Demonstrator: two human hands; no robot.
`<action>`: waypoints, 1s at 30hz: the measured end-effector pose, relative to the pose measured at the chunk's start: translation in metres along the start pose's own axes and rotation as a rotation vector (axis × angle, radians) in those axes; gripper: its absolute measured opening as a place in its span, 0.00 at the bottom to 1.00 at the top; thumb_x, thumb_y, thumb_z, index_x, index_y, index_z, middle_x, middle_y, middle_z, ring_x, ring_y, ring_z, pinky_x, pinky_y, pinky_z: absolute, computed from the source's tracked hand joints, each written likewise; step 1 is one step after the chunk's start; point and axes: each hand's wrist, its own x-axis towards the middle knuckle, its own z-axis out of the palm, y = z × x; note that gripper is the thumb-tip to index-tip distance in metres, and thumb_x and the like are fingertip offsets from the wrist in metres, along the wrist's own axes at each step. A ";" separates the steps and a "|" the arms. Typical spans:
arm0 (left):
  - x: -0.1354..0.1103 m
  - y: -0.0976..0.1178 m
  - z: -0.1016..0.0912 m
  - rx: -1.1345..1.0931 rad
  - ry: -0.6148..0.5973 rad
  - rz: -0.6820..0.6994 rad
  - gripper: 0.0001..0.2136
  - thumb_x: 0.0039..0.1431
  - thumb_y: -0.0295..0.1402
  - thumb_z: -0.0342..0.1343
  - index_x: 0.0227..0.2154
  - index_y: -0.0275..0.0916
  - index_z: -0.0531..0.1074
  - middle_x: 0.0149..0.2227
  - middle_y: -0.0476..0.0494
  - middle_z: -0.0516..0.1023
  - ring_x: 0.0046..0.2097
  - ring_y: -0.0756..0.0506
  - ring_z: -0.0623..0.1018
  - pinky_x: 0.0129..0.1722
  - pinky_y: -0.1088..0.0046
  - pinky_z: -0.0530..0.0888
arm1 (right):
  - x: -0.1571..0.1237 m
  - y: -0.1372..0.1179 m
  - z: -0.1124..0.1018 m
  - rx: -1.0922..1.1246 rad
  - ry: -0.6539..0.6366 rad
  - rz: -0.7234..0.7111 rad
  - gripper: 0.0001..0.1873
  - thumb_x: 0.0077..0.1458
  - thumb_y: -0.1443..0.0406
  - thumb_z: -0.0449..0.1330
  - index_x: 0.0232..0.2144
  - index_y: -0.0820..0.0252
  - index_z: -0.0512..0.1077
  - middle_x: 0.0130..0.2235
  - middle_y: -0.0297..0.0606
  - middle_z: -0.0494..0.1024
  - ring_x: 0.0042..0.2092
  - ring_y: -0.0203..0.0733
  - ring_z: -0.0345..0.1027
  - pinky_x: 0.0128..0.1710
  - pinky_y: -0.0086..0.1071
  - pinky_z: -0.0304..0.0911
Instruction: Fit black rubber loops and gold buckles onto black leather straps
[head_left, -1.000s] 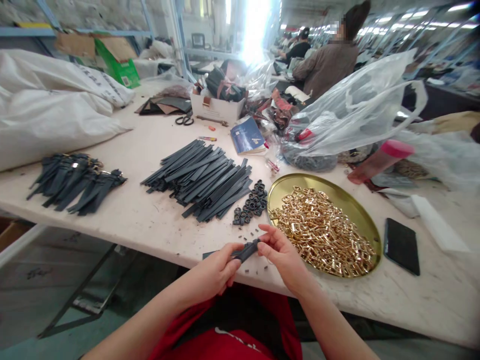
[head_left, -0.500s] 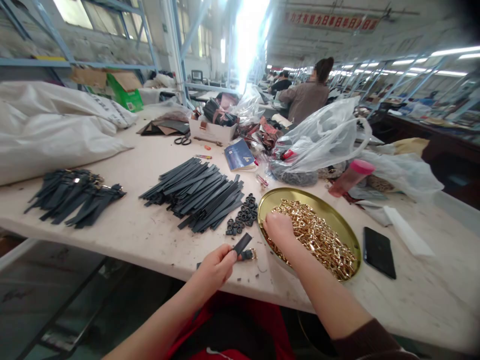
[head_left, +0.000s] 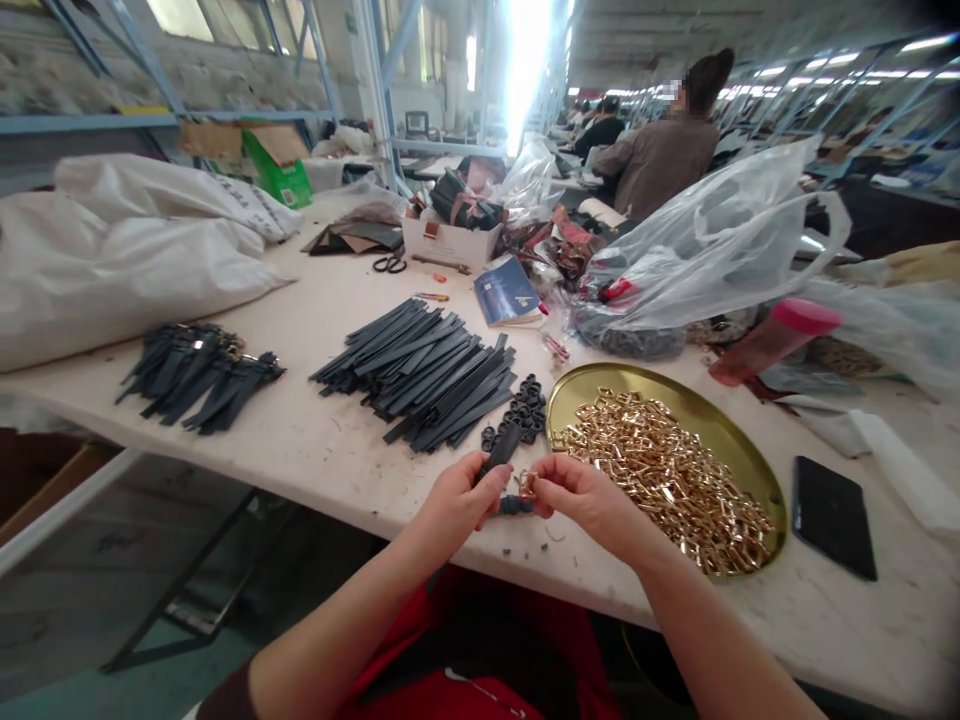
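Between the thumb and fingers of my left hand (head_left: 459,500) is a black strap (head_left: 502,450), its free end pointing up and away. My right hand (head_left: 581,498) is closed in a pinch on a gold buckle (head_left: 527,484), close beside the left fingertips. Below the fingers, a strap piece (head_left: 514,505) lies at the table edge, partly hidden. A gold round tray (head_left: 592,375) to the right bears a heap of gold buckles (head_left: 675,470). Small black loops (head_left: 525,410) lie left of the tray, next to a pile of black straps (head_left: 420,370).
At the left lie straps with buckles (head_left: 199,375) and a large white sack (head_left: 135,260). Farther back are scissors (head_left: 389,262), a white box (head_left: 450,243), a blue booklet (head_left: 507,290) and a plastic bag (head_left: 697,250). A pink-lidded bottle (head_left: 776,340) and black phone (head_left: 832,515) are at right.
My right hand has left the buckle heap and come to my left hand with a gold buckle. The left hand still holds the strap. The view has shifted.
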 end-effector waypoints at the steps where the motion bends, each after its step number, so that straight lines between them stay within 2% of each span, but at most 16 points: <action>1: 0.001 -0.001 -0.001 0.060 -0.003 0.017 0.13 0.52 0.42 0.49 0.29 0.36 0.66 0.18 0.55 0.63 0.20 0.54 0.61 0.19 0.79 0.58 | -0.001 0.000 0.004 0.008 -0.028 -0.012 0.09 0.50 0.60 0.55 0.30 0.60 0.69 0.26 0.33 0.72 0.28 0.35 0.64 0.28 0.29 0.60; 4: 0.004 -0.004 -0.006 0.226 0.009 0.061 0.10 0.49 0.38 0.51 0.27 0.35 0.69 0.22 0.52 0.68 0.24 0.52 0.66 0.23 0.78 0.61 | 0.002 0.005 0.014 -0.028 -0.064 -0.086 0.09 0.52 0.62 0.54 0.35 0.58 0.71 0.32 0.35 0.74 0.33 0.37 0.66 0.33 0.31 0.61; 6: 0.005 -0.007 -0.008 0.279 0.033 0.060 0.08 0.48 0.35 0.51 0.27 0.35 0.70 0.23 0.52 0.70 0.26 0.51 0.67 0.25 0.78 0.61 | 0.004 0.011 0.018 0.007 -0.052 -0.085 0.10 0.52 0.62 0.54 0.37 0.57 0.71 0.32 0.35 0.74 0.34 0.37 0.66 0.33 0.31 0.62; 10: 0.006 -0.011 -0.007 0.260 0.028 0.024 0.10 0.51 0.37 0.49 0.29 0.35 0.70 0.23 0.51 0.70 0.26 0.51 0.67 0.24 0.78 0.61 | 0.007 0.020 0.025 0.224 0.013 0.027 0.13 0.52 0.59 0.55 0.39 0.58 0.69 0.28 0.31 0.70 0.28 0.34 0.64 0.29 0.30 0.62; 15: 0.006 -0.018 -0.003 0.257 -0.014 -0.062 0.10 0.50 0.38 0.50 0.26 0.36 0.68 0.18 0.55 0.65 0.21 0.53 0.62 0.20 0.79 0.58 | 0.006 0.024 0.028 0.386 0.013 0.131 0.16 0.49 0.55 0.56 0.36 0.60 0.68 0.27 0.31 0.69 0.26 0.33 0.63 0.29 0.30 0.62; 19: 0.006 -0.020 -0.002 0.187 -0.026 -0.132 0.10 0.51 0.39 0.48 0.29 0.36 0.68 0.16 0.57 0.61 0.18 0.54 0.59 0.17 0.79 0.56 | 0.002 0.026 0.029 0.308 0.013 0.116 0.15 0.51 0.57 0.55 0.39 0.60 0.69 0.26 0.31 0.69 0.27 0.33 0.63 0.30 0.31 0.61; 23: 0.004 -0.019 -0.001 0.255 0.023 -0.081 0.08 0.49 0.35 0.50 0.24 0.36 0.67 0.18 0.55 0.63 0.20 0.54 0.61 0.20 0.79 0.58 | -0.001 0.028 0.033 0.295 -0.032 0.050 0.16 0.48 0.62 0.59 0.41 0.57 0.69 0.28 0.31 0.69 0.29 0.33 0.62 0.29 0.29 0.59; 26: 0.001 -0.020 0.001 0.231 0.049 -0.101 0.08 0.50 0.37 0.49 0.24 0.37 0.66 0.18 0.55 0.63 0.19 0.54 0.61 0.18 0.79 0.57 | -0.003 0.029 0.038 0.377 0.049 0.033 0.16 0.46 0.63 0.61 0.40 0.56 0.68 0.27 0.29 0.69 0.28 0.33 0.61 0.28 0.28 0.58; 30: -0.006 -0.025 0.000 0.122 -0.034 -0.121 0.12 0.54 0.42 0.46 0.26 0.38 0.63 0.17 0.57 0.61 0.17 0.54 0.59 0.16 0.79 0.57 | -0.006 0.029 0.040 0.446 0.156 0.052 0.12 0.45 0.61 0.62 0.34 0.58 0.71 0.26 0.30 0.71 0.26 0.32 0.62 0.28 0.29 0.58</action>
